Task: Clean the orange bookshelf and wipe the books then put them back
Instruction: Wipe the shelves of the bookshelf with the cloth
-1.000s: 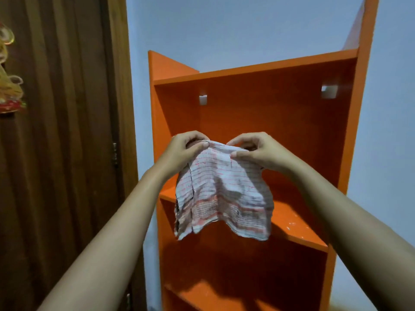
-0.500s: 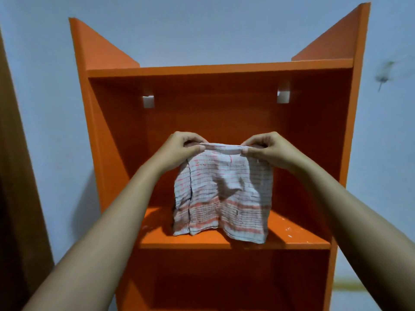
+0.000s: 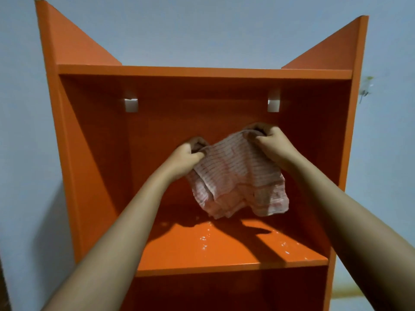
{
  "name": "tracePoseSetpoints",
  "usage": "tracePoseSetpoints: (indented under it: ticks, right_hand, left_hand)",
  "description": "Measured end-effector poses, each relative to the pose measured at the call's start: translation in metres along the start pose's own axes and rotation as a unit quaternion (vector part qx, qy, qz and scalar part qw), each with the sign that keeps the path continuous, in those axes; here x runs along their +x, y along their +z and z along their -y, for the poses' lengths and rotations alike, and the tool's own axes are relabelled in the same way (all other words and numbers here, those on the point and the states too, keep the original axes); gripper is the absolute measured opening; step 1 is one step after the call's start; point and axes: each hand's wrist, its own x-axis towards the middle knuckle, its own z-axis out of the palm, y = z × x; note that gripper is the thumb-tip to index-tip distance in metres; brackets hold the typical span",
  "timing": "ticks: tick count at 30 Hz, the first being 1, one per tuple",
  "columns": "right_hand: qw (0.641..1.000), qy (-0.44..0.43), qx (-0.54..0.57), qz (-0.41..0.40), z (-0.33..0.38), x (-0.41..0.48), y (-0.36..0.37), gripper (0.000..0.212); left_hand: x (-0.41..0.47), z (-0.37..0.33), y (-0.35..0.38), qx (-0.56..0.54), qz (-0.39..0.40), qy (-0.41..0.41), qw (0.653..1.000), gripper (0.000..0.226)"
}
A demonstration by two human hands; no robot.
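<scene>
The orange bookshelf (image 3: 202, 71) stands in front of me against a pale blue wall, and no books are in view. Both hands reach into its upper compartment, holding a white cloth with red stripes (image 3: 238, 180) by its top edge. My left hand (image 3: 187, 157) grips the cloth's left corner. My right hand (image 3: 268, 143) grips the right corner, a little higher. The cloth hangs crumpled just above the middle shelf board (image 3: 224, 250), which shows small wet glints.
Two white square brackets (image 3: 131, 105) (image 3: 273, 105) sit on the back panel under the top board. A lower compartment (image 3: 224, 292) opens below the shelf board. A small hook (image 3: 365, 90) is fixed on the wall to the right.
The view has swung from the door to face the shelf. My hands have pushed the cloth deeper into the compartment, with the right hand raised, and the cloth has bunched up.
</scene>
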Motion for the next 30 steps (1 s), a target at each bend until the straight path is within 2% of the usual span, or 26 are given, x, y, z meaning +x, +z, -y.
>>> tracePoseSetpoints:
  ticks: [2, 4, 6, 10, 14, 18, 23, 27, 30]
  right_hand:
    - [1.000, 0.006, 0.009, -0.007, 0.002, 0.007, 0.002, 0.010]
    - [1.000, 0.001, -0.004, -0.006, 0.003, 0.012, 0.007, 0.011]
    - [1.000, -0.011, -0.022, 0.008, 0.005, 0.014, 0.011, 0.012]
    - [0.999, -0.022, 0.024, 0.007, 0.009, 0.014, 0.013, 0.011]
    - [0.997, -0.005, 0.070, 0.013, 0.008, 0.009, 0.012, 0.009]
    - [0.991, 0.031, 0.127, 0.033, 0.008, 0.002, 0.022, 0.012]
    - [0.982, 0.048, 0.182, 0.024, 0.009, -0.015, 0.045, 0.006]
    - [0.982, 0.058, 0.178, 0.031, 0.005, -0.044, 0.070, 0.017]
    - [0.975, 0.078, 0.203, 0.041, -0.001, -0.067, 0.087, 0.009]
  left_hand:
    - [-0.001, 0.001, 0.010, -0.034, 0.037, 0.012, 0.999, 0.020]
    - [-0.001, 0.000, 0.020, -0.059, 0.072, 0.034, 0.995, 0.033]
    - [0.000, -0.002, 0.025, -0.096, 0.080, 0.053, 0.991, 0.042]
    - [-0.003, -0.008, 0.022, -0.141, 0.105, 0.061, 0.983, 0.038]
    - [-0.013, -0.011, 0.008, -0.095, 0.135, 0.063, 0.984, 0.028]
    - [-0.022, -0.012, -0.003, -0.136, 0.098, 0.053, 0.984, 0.038]
    - [-0.037, -0.019, -0.013, -0.279, 0.050, 0.031, 0.958, 0.019]
    - [-0.049, -0.017, -0.024, -0.331, 0.014, 0.025, 0.943, 0.028]
    - [-0.057, -0.014, -0.033, -0.366, -0.027, 0.026, 0.930, 0.035]
